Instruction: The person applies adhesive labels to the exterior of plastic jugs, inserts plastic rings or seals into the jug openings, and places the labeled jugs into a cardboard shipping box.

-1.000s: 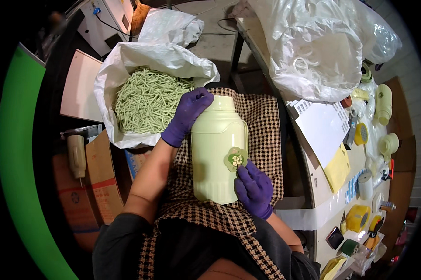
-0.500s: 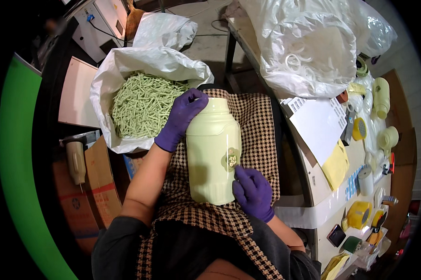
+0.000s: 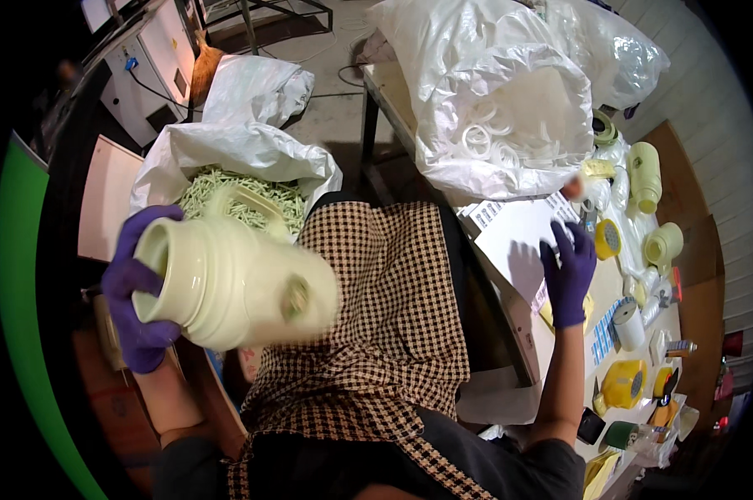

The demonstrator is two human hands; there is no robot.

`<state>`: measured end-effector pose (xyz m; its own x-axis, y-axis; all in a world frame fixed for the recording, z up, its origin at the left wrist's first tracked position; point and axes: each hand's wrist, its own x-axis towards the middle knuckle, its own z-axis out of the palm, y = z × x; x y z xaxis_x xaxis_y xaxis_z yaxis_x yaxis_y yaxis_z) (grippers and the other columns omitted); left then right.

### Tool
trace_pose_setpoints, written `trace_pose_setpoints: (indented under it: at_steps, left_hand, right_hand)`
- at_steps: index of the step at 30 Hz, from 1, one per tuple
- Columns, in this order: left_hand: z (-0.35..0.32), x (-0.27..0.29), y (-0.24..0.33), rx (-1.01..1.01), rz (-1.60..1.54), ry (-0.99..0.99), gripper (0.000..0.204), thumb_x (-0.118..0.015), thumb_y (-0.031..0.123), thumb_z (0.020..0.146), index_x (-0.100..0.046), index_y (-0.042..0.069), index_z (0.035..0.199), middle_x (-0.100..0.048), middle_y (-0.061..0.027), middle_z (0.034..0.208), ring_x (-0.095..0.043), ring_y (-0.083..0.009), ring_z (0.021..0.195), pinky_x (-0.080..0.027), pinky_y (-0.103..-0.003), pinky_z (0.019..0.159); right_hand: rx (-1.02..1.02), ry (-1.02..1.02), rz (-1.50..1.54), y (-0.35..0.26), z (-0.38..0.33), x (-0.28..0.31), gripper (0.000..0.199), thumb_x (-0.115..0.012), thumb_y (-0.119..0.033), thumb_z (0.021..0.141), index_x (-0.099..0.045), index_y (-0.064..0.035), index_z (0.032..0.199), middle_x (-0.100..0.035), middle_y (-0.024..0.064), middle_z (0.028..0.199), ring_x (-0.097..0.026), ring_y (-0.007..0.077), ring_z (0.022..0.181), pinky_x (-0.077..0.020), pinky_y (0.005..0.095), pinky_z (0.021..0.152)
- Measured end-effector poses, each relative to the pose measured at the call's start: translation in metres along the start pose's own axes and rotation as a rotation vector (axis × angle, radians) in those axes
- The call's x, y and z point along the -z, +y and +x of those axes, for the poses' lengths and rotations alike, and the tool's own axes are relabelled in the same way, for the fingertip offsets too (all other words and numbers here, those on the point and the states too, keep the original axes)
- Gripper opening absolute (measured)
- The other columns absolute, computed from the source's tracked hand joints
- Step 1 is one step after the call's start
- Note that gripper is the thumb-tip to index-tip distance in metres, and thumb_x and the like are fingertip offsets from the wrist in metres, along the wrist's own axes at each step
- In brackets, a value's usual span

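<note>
A pale green thermos jug casing [image 3: 243, 279] with a loop handle and a small round floral decal is tipped on its side, its open mouth facing left. My left hand [image 3: 133, 292], in a purple glove, grips the rim, thumb and fingers around the mouth. The casing is slightly blurred, its base over my checked apron [image 3: 385, 283]. My right hand [image 3: 571, 279], also gloved in purple, reaches over the bench at right with spread fingers and nothing in them. Beneath its fingertips are white printed sheets [image 3: 502, 242].
At left, behind the casing, stands a white sack [image 3: 318, 171] of short green sticks. A plastic bag [image 3: 443, 92] holding clear rings sits on the bench's far end. Tape rolls [image 3: 607, 240], another pale green casing [image 3: 645, 175] and a white spool [image 3: 628, 325] lie along the bench's right.
The casing has gone from upright on my lap to tilted sideways at the left, held by my left hand. My right hand has left the decal and moved right over the bench. The view has shifted.
</note>
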<state>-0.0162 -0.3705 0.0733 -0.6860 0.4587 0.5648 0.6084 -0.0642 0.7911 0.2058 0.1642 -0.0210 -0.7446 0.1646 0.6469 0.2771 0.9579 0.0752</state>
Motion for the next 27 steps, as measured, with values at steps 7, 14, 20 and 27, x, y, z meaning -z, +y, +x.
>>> trace_pose_setpoints:
  at_steps: [7, 14, 20, 27]
  left_hand:
    - [-0.055, -0.032, -0.025, -0.148, 0.829, -0.175, 0.023, -0.076, 0.016, 0.082, -0.064, 0.012, 0.101, -0.062, -0.0198, 0.129, -0.059, -0.0449, 0.122, -0.045, -0.056, 0.107]
    - [-0.109, -0.1, -0.049, -0.647, 0.817, -0.486, 0.035, -0.071, 0.022, 0.083, -0.072, 0.015, 0.117, -0.068, -0.0009, 0.112, -0.065, -0.0216, 0.103, -0.042, -0.034, 0.109]
    - [-0.103, -0.109, -0.048, -0.485, 0.732, -0.516, 0.032, -0.072, 0.02, 0.083, -0.07, 0.014, 0.115, -0.068, -0.003, 0.114, -0.064, -0.0139, 0.106, -0.053, -0.032, 0.096]
    - [-0.002, -0.043, -0.007, -0.539, 0.649, -0.074, 0.037, -0.082, 0.027, 0.079, -0.065, 0.003, 0.103, -0.067, -0.017, 0.123, -0.059, -0.0431, 0.123, -0.042, -0.061, 0.111]
  right_hand:
    - [0.144, -0.016, 0.275, -0.042, 0.12, -0.072, 0.032, -0.072, -0.008, 0.08, -0.073, -0.0164, 0.111, -0.069, 0.0127, 0.115, -0.065, 0.0347, 0.104, -0.0527, 0.0454, 0.087]
    - [0.276, 0.032, 0.306, -0.118, 0.086, -0.046, 0.034, -0.074, -0.009, 0.081, -0.07, -0.0134, 0.115, -0.067, 0.0115, 0.115, -0.065, 0.034, 0.103, -0.052, 0.0464, 0.087]
    - [0.185, -0.03, 0.437, -0.145, 0.031, -0.014, 0.035, -0.075, -0.006, 0.079, -0.072, -0.012, 0.113, -0.068, 0.0134, 0.111, -0.066, 0.0341, 0.103, -0.052, 0.0447, 0.087]
    - [-0.036, -0.087, 0.457, -0.135, -0.034, 0.036, 0.032, -0.075, -0.007, 0.08, -0.072, -0.01, 0.112, -0.067, 0.0119, 0.112, -0.066, 0.0333, 0.102, -0.0519, 0.0429, 0.087]
